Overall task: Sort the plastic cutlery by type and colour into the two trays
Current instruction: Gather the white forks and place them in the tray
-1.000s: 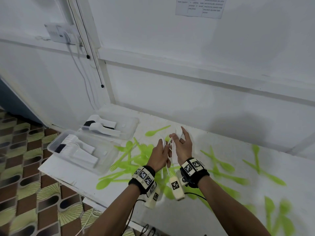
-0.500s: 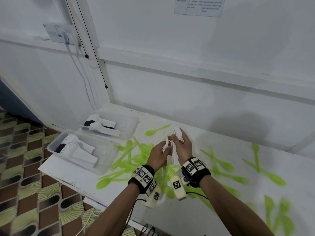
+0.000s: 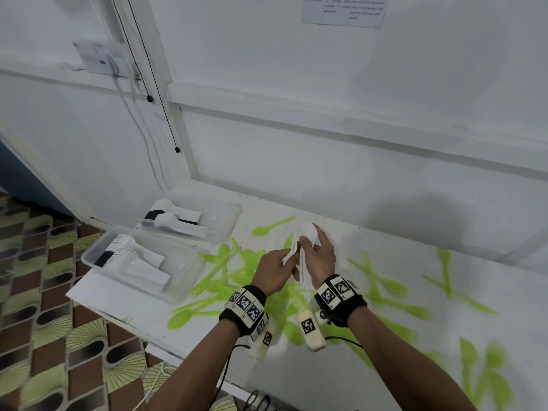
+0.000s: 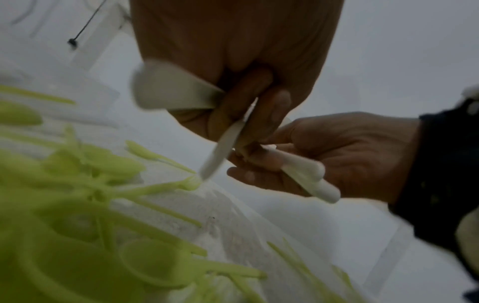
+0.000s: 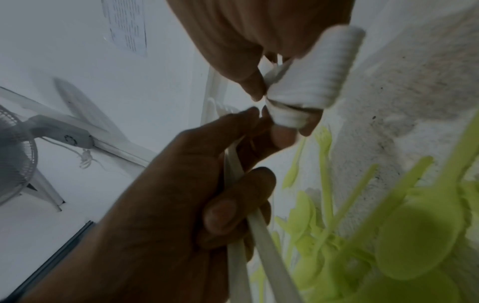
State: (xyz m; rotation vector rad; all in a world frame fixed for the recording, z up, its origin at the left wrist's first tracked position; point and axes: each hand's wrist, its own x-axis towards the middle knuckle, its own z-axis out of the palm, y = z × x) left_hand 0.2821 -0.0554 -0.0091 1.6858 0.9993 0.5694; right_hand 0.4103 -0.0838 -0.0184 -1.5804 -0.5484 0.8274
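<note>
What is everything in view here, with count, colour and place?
Trays: two, clear, at the table's left end, both holding stacked white cutlery.
Green cutlery: many pieces, spoons and forks, loose across the table; too many and too blurred to count.
Table: one, white, against the wall.
White stack: one nested stack, count unclear, held by the right hand.
White pieces: a few, type unclear, held by the left hand.
Paper sheet: one, white, on the wall.
Fan: one, grey-white, in the right wrist view.
Floor: patterned brown and green tiles.
Left hand: grips white pieces.
Right hand: grips the stack.
</note>
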